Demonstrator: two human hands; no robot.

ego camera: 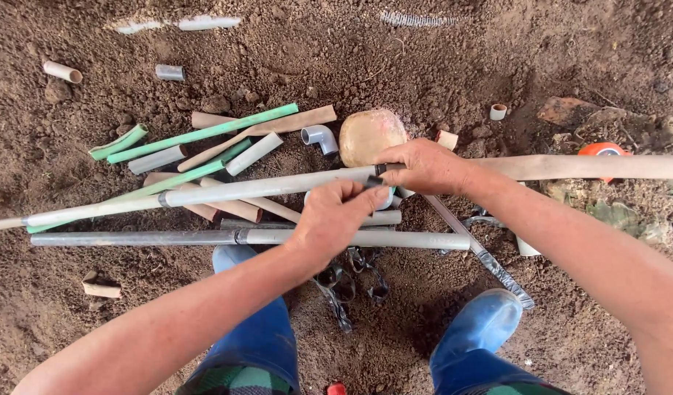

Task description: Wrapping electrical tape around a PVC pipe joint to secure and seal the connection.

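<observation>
A long grey plastic pipe point(227, 192) runs across the view above the dirt. My left hand point(335, 217) pinches a dark band at the pipe's joint, just right of centre. My right hand point(424, 164) grips the same pipe beside that joint, where a tan length of pipe point(585, 167) continues to the right edge. A second grey pipe point(168, 238) lies on the ground below, across my knee. A round tan stone point(369, 134) and a grey elbow fitting point(320, 137) sit just behind my hands.
Green point(205, 133), grey and tan pipe offcuts lie heaped on the soil at left. A hacksaw point(490, 260) lies by my right blue boot point(482, 325). Dark metal pliers point(351, 281) rest between my legs. An orange tool point(603, 150) sits at right.
</observation>
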